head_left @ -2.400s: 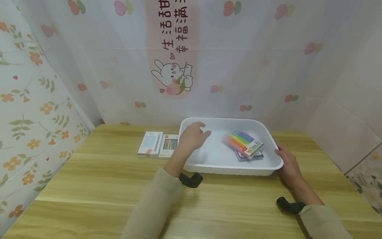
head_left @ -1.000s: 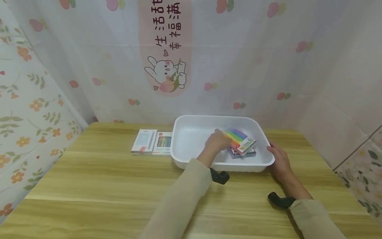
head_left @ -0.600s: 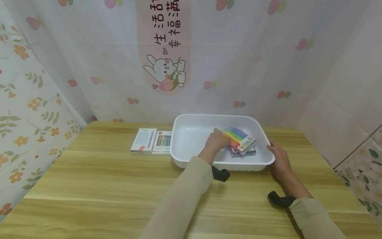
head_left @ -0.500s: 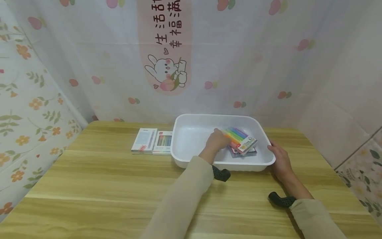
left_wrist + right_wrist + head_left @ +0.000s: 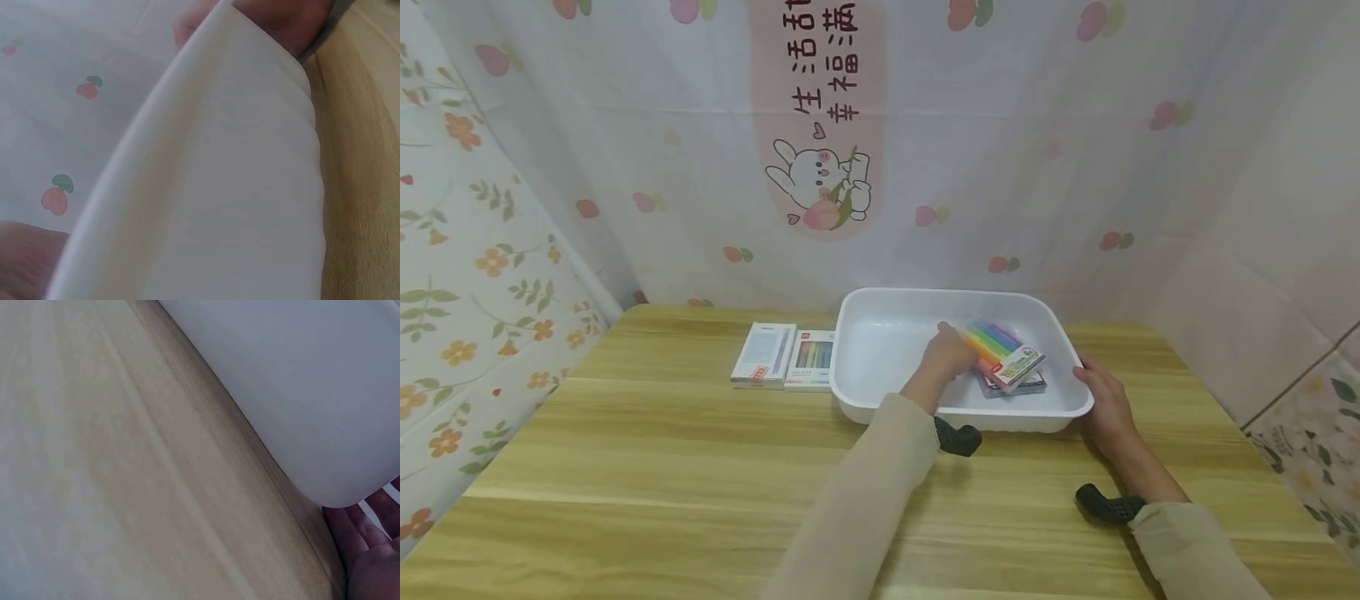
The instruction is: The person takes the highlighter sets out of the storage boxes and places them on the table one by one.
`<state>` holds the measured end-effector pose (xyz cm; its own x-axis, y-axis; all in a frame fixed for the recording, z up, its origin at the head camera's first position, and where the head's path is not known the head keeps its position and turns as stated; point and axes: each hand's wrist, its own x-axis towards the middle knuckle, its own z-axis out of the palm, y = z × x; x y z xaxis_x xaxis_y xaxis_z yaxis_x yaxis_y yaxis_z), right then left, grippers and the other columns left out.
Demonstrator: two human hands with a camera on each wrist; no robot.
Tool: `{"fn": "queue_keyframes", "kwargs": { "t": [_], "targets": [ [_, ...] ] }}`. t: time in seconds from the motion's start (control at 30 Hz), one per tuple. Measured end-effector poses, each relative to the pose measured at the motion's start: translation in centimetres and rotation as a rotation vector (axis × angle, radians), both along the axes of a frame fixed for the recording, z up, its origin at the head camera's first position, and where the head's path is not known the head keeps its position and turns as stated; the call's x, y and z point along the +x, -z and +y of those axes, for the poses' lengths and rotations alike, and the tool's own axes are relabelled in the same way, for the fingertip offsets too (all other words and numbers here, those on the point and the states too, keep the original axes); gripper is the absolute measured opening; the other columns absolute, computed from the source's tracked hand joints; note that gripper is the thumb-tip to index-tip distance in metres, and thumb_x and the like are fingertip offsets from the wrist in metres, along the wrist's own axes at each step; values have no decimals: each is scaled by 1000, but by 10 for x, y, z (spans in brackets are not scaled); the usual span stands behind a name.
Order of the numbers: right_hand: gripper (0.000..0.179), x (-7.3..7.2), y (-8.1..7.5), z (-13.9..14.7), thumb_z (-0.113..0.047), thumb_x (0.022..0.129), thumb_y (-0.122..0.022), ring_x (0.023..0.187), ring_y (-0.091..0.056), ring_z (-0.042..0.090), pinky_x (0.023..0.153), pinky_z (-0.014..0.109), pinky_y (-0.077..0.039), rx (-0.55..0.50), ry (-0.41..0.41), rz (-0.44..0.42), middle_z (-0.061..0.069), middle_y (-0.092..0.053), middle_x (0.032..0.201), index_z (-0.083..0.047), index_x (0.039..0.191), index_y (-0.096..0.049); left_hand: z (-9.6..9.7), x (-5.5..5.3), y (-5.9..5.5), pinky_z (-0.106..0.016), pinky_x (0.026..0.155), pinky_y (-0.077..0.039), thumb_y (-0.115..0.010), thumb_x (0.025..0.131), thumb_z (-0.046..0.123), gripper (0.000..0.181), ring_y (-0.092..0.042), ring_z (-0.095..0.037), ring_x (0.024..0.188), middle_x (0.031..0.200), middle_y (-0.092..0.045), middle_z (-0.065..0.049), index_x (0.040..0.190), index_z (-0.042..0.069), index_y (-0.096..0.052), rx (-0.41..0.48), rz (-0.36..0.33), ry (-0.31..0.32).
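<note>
A white plastic tray stands at the back of the table. Inside it, a clear pack of rainbow-coloured sticks, like crayons or pens, lies slanted on a darker flat pack. My left hand reaches over the near rim and grips the left end of the rainbow pack; its fingertips are hidden. At the tray's right front corner, my right hand holds the rim, thumb on top. In the right wrist view, fingers of this hand show under the tray's corner.
Left of the tray, a white box with a red sticker lies beside a box with a window showing coloured sticks. The wooden table reaches to a printed curtain behind. Black wrist mounts sit on both forearms.
From the tray's left side, my left hand has moved right to the rainbow pack and has stayed there for the last second. My right hand keeps its hold on the tray's corner.
</note>
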<state>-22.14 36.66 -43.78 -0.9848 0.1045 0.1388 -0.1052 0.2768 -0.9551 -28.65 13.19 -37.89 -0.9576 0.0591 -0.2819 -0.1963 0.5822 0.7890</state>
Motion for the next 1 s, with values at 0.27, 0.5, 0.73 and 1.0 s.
{"fn": "queue_keyframes", "kwargs": {
  "t": [0.27, 0.5, 0.73, 1.0],
  "targets": [
    [56, 1, 0, 0, -28, 110, -32, 102, -57, -14, 83, 7, -51, -9, -3, 18, -28, -55, 118, 8, 152, -34, 2, -11, 3, -26, 53, -48, -66, 90, 6, 95, -50, -17, 57, 123, -62, -22, 162, 7, -4, 126, -21, -57],
    [56, 1, 1, 0, -28, 110, -34, 102, -59, -12, 83, 8, -51, -50, -19, 27, -27, -55, 117, 7, 153, -33, 0, -6, 1, -30, 66, -59, -71, 88, 3, 82, -65, -21, 83, 140, -55, -19, 158, 15, -28, 263, 42, -89],
    [57, 0, 3, -1, -31, 110, -33, 103, -58, -13, 85, 8, -51, -22, -10, 14, -3, -56, 137, 6, 153, -33, -1, -4, -2, -29, 72, -57, -75, 86, 5, 79, -62, -21, 89, 129, -59, -16, 152, 17, -34, 317, 77, -83],
    [56, 0, 1, -1, -31, 110, -29, 104, -54, -17, 85, 5, -49, 21, 7, -6, 32, -34, 155, 2, 156, -32, 2, -7, -1, -37, 101, -52, -78, 84, 9, 86, -59, -25, 108, 132, -58, -15, 153, 17, -28, 284, 142, -73]
  ]
}}
